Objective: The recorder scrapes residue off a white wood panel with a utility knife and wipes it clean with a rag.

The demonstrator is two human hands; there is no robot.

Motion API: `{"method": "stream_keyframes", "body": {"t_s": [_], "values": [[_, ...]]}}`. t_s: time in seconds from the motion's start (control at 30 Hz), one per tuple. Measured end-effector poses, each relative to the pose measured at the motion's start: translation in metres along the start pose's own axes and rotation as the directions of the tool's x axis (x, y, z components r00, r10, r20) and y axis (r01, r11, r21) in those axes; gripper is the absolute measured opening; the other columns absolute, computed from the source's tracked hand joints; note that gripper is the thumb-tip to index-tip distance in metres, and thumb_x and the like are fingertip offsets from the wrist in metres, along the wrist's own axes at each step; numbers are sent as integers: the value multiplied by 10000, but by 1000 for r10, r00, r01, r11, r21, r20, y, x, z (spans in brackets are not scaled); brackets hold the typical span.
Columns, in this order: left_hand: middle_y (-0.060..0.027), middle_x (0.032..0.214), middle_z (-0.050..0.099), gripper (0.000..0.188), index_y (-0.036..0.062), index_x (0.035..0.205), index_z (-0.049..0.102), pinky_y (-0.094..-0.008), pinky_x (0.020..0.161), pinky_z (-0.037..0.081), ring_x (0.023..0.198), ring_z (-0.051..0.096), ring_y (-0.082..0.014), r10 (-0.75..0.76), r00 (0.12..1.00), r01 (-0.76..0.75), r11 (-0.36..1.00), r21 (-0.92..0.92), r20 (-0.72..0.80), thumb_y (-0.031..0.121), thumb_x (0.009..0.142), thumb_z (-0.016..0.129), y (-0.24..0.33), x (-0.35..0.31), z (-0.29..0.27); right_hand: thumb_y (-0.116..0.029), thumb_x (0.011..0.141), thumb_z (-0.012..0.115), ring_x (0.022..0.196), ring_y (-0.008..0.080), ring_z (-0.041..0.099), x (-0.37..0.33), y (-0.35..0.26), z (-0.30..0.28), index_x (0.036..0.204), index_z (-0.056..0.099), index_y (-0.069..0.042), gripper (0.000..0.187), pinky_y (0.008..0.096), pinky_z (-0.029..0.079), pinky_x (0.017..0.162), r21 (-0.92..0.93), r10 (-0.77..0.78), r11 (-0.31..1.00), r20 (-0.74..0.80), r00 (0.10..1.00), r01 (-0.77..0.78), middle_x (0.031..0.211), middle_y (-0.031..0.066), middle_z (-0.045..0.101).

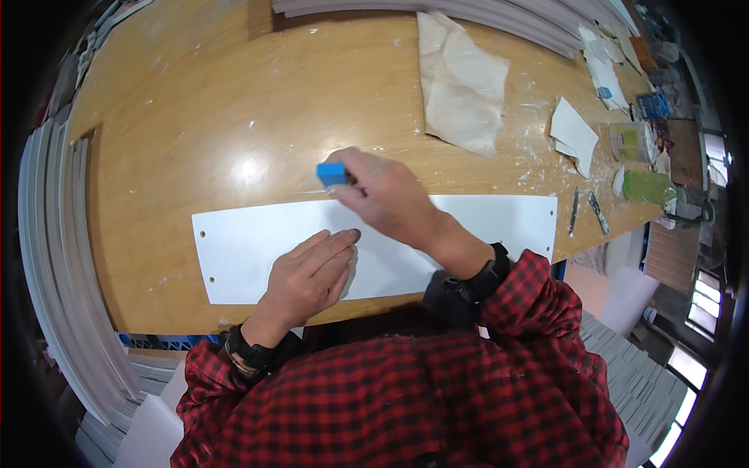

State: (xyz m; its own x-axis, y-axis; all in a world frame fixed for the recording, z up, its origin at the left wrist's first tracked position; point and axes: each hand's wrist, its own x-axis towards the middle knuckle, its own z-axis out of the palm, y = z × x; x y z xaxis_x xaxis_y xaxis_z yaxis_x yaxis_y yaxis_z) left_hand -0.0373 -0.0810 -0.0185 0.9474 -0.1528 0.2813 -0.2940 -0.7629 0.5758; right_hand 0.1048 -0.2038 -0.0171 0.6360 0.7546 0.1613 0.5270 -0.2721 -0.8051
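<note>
A long white panel with small holes near both ends lies across the near side of the wooden table. My left hand rests on it left of the middle, fingers stretched out and lying flat. Beyond that, over the panel's far edge, my right hand grips a small blue block between thumb and fingers. Slight blur covers the right hand. Whether the block touches the panel's edge, I cannot tell.
Stacked long pale panels stand along the left and the far edge. A crumpled beige cloth and a white sheet lie on the table. At right are a knife, a clear tub and a green container.
</note>
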Motion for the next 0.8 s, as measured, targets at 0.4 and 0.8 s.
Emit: {"method": "stream_keyframes", "body": {"t_s": [0.4, 0.8], "values": [[-66, 1049, 641, 209, 32, 891, 633, -336, 821, 524, 878, 634, -214, -30, 999, 29, 998, -48, -17, 8, 685, 651, -2, -3, 0, -72, 802, 625, 541, 143, 523, -58, 12, -54, 998, 522, -47, 223, 271, 417, 510, 3, 349, 937, -56, 935, -350, 665, 71, 541], [-164, 1154, 567, 325, -3, 1024, 592, -416, 925, 440, 1061, 547, -331, -55, 991, 79, 976, 203, -122, -24, 701, 613, 2, 4, 6, -44, 785, 601, 520, 118, 538, -143, 68, -168, 1047, 555, -82, 268, 255, 447, 499, -189, 442, 820, -388, 808, -540, 620, 57, 542]]}}
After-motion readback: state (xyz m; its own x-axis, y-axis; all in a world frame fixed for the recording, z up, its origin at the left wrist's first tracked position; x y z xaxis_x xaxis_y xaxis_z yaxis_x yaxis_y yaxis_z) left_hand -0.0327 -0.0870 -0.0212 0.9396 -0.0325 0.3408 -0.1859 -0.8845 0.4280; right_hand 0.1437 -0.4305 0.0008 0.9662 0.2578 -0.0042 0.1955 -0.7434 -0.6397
